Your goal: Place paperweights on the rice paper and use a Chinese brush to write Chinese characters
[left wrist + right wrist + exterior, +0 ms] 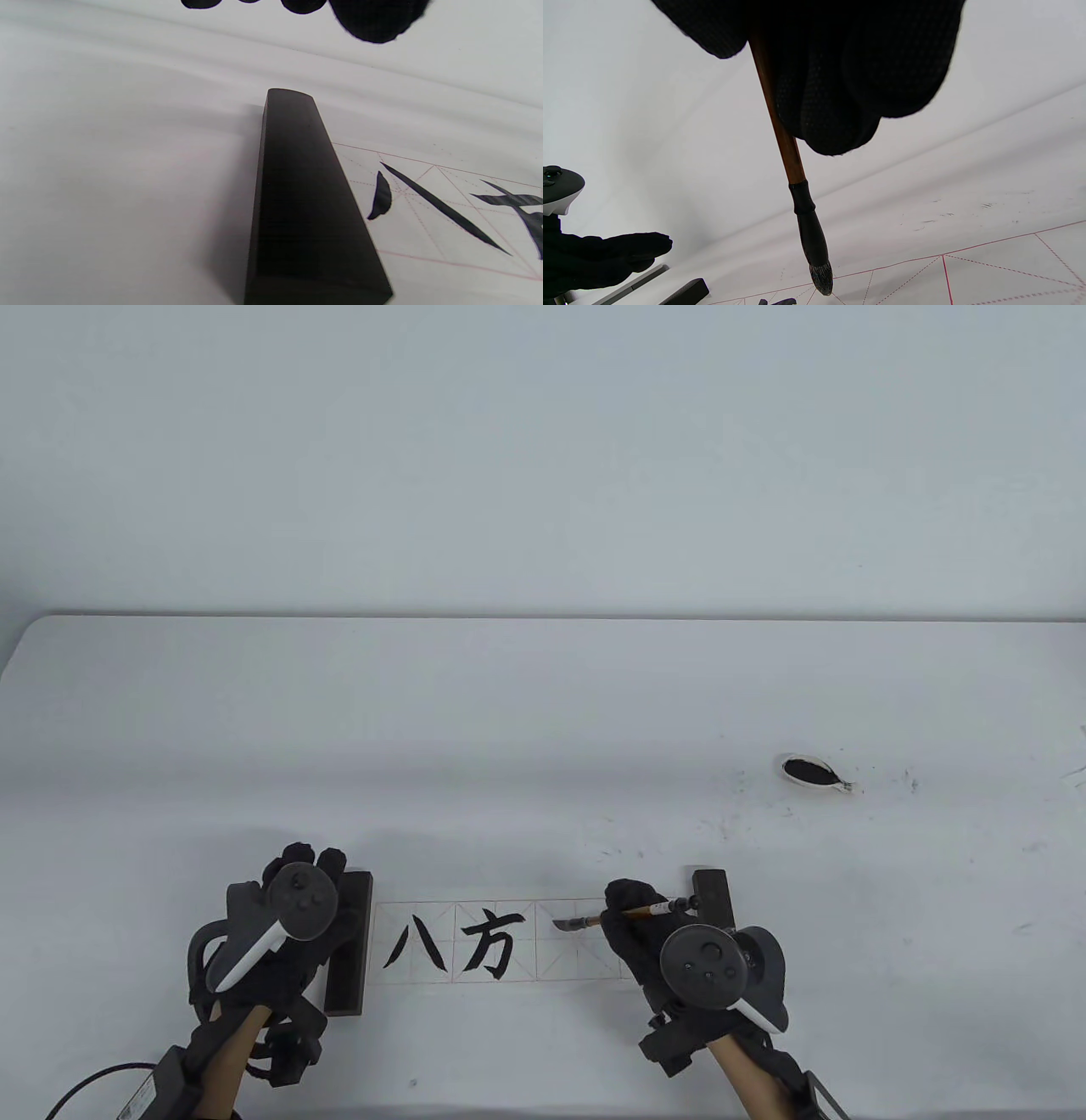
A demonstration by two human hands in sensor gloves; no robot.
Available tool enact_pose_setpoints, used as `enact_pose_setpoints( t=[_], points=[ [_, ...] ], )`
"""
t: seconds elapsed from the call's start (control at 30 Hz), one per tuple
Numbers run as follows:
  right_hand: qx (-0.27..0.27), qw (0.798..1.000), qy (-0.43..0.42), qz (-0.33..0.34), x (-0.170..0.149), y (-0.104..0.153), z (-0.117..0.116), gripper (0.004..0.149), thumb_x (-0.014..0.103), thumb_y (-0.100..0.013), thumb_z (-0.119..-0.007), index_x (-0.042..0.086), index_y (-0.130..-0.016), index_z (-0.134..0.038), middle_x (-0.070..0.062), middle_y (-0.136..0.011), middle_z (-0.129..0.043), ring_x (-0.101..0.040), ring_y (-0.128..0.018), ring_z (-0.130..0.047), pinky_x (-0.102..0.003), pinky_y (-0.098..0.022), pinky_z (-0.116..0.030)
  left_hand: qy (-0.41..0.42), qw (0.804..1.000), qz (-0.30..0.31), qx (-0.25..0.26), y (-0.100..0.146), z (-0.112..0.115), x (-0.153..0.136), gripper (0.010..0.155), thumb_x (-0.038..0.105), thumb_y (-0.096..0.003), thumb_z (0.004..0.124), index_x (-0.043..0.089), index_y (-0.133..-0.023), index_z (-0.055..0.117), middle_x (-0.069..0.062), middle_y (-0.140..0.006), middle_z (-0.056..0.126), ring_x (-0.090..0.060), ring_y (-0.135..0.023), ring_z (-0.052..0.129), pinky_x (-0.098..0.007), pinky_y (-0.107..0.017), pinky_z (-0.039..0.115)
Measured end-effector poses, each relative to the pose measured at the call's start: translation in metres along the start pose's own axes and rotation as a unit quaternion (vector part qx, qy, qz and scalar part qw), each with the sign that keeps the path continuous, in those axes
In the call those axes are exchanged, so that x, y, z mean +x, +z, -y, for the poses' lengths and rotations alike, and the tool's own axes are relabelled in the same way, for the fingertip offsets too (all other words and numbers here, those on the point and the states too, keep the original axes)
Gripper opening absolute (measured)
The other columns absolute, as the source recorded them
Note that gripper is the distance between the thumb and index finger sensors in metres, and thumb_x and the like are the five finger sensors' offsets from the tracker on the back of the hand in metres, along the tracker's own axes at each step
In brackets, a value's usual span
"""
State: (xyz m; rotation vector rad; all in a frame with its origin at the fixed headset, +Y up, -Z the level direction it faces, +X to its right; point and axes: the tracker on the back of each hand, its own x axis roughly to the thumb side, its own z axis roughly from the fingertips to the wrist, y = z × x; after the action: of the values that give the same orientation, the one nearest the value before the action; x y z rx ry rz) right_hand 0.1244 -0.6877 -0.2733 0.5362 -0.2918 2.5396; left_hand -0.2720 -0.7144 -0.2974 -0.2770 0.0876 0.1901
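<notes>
Long white rice paper strip with red grid (543, 946) on white bench (543, 712), 2 black characters inked. Right hand (632, 920) pinches brown-handled brush (624, 913) over paper. Left hand (293, 916), fingers straight, over dark rectangular paperweight (349, 942) at paper's left end.

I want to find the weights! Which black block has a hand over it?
The left paperweight, beside the written characters; the left hand hovers over it. The right paperweight stands uncovered.
</notes>
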Motion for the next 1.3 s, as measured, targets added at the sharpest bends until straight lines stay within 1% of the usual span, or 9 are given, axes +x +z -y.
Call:
enact_pose_setpoints(
  t=[0.17, 0.3, 0.6, 0.7, 0.73, 0.83, 1.0, 1.3],
  points=[
    [0.011, 1.0, 0.012, -0.005, 0.0, 0.0, -0.002, 0.045, 0.035, -0.056, -0.068, 0.003, -0.089, -0.07, -0.017, -0.073, -0.093, -0.027, -0.053, -0.1, -0.034, -0.035, -0.087, -0.001, 1.0, 0.001, -0.001, 0.0, 0.001, 0.0, 0.08, 0.053, -0.053, 0.059, 0.037, -0.12, 0.019, -0.007, -0.128, 0.012, -0.038, -0.122, 0.023, -0.057, -0.087, 0.02],
    [0.001, 1.0, 0.023, -0.014, 0.0, 0.0, 0.0, 0.045, 0.034, -0.056, -0.068, 0.003, -0.089, -0.071, -0.017, -0.073, -0.094, -0.027, -0.053, -0.1, -0.034, -0.034, -0.087, -0.002, 1.0, 0.001, -0.003, 0.0, 0.001, 0.001, 0.079, 0.053, -0.0531, 0.059, 0.037, -0.12, 0.019, -0.007, -0.128, 0.012, -0.038, -0.122, 0.023, -0.057, -0.087, 0.02],
    [-0.033, 0.995, 0.081, -0.046, -0.002, 0.005, 0.006, 0.045, 0.034, -0.056, -0.069, 0.002, -0.088, -0.072, -0.018, -0.07, -0.095, -0.027, -0.05, -0.101, -0.034, -0.032, -0.087, -0.001, 1.0, 0.001, -0.004, 0.0, 0.001, 0.001, 0.079, 0.052, -0.0531, 0.059, 0.036, -0.12, 0.02, -0.007, -0.128, 0.013, -0.038, -0.122, 0.023, -0.057, -0.087, 0.02],
    [-0.026, 0.996, 0.076, -0.034, 0.0, 0.007, 0.007, 0.045, 0.034, -0.056, -0.069, 0.003, -0.087, -0.072, -0.017, -0.07, -0.095, -0.027, -0.05, -0.101, -0.034, -0.032, -0.087, -0.001, 1.0, 0.001, -0.004, 0.0, 0.001, 0.001, 0.079, 0.053, -0.053, 0.059, 0.037, -0.12, 0.02, -0.008, -0.128, 0.013, -0.038, -0.122, 0.023, -0.057, -0.087, 0.02],
    [-0.018, 0.998, 0.053, -0.025, 0.002, 0.008, 0.007, 0.045, 0.035, -0.056, -0.068, 0.003, -0.087, -0.072, -0.017, -0.07, -0.095, -0.026, -0.05, -0.101, -0.033, -0.032, -0.087, -0.001, 1.0, 0.001, -0.004, 0.0, 0.001, 0.001, 0.079, 0.052, -0.0531, 0.059, 0.036, -0.12, 0.02, -0.007, -0.128, 0.013, -0.038, -0.122, 0.023, -0.057, -0.087, 0.02],
    [-0.02, 0.999, 0.025, -0.015, 0.005, 0.009, 0.006, 0.045, 0.035, -0.056, -0.068, 0.003, -0.088, -0.072, -0.017, -0.07, -0.095, -0.026, -0.05, -0.101, -0.033, -0.032, -0.087, -0.001, 1.0, 0.001, -0.004, 0.0, 0.001, 0.001, 0.079, 0.053, -0.053, 0.059, 0.036, -0.12, 0.02, -0.008, -0.129, 0.013, -0.038, -0.122, 0.023, -0.057, -0.087, 0.02],
    [-0.011, 0.999, 0.029, -0.006, 0.008, 0.01, 0.002, 0.045, 0.035, -0.056, -0.068, 0.003, -0.088, -0.071, -0.016, -0.072, -0.094, -0.026, -0.051, -0.1, -0.033, -0.033, -0.087, -0.001, 1.0, 0.001, -0.004, 0.0, 0.001, 0.001, 0.079, 0.052, -0.0531, 0.059, 0.036, -0.12, 0.02, -0.007, -0.128, 0.013, -0.038, -0.122, 0.024, -0.057, -0.087, 0.02],
    [0.013, 0.999, 0.048, -0.018, 0.007, 0.009, 0.001, 0.044, 0.035, -0.056, -0.068, 0.003, -0.088, -0.072, -0.017, -0.071, -0.094, -0.027, -0.051, -0.1, -0.034, -0.033, -0.087, -0.001, 1.0, 0.001, -0.004, 0.0, 0.001, 0.001, 0.08, 0.052, -0.0531, 0.059, 0.036, -0.12, 0.019, -0.007, -0.128, 0.013, -0.038, -0.122, 0.023, -0.057, -0.087, 0.02]
  ],
)
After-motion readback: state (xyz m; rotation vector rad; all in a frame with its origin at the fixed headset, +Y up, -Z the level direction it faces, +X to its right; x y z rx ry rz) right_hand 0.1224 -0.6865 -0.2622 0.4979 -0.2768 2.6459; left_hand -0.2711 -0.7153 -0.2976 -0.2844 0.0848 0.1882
